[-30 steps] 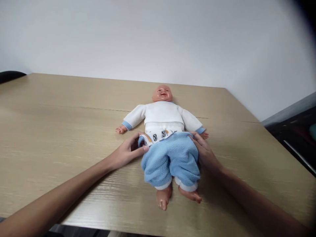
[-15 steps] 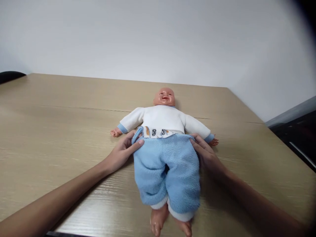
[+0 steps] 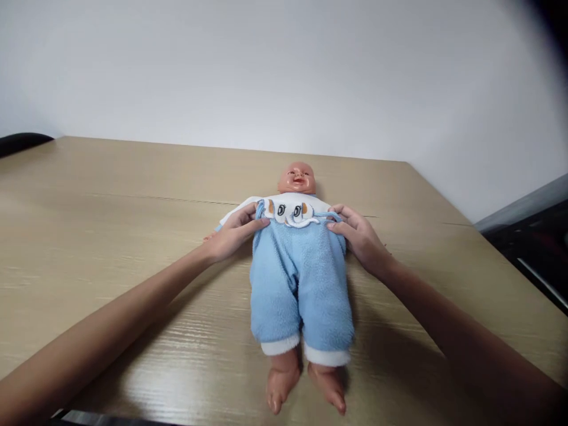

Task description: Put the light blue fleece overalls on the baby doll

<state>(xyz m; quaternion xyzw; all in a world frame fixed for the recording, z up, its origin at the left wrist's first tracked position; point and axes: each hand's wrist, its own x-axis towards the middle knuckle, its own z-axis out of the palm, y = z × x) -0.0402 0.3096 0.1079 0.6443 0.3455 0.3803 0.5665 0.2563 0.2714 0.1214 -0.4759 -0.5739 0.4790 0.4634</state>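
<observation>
A baby doll [image 3: 297, 177] lies on its back, its head toward the far edge and its bare feet toward me. It wears a white long-sleeved top [image 3: 242, 208] and light blue fleece overalls [image 3: 302, 278] with white cuffs. The bib, with embroidered eyes, lies over the doll's chest. My left hand [image 3: 235, 234] pinches the overalls' upper edge at the bib's left side. On the opposite side my right hand [image 3: 357, 234] is closed on the overalls near a blue strap. The doll's arm on the right is mostly hidden behind my right hand.
The doll rests on a light wooden table [image 3: 133, 248] with a seam across it. A pale wall [image 3: 266, 71] rises behind. A dark object [image 3: 26, 142] shows at the left edge, and a black piece of furniture [image 3: 532, 242] stands at the right.
Both hands have moved up the doll's body, pulling the overalls from the waist to the chest. The bib has unfolded more, and more of the doll's ankles shows.
</observation>
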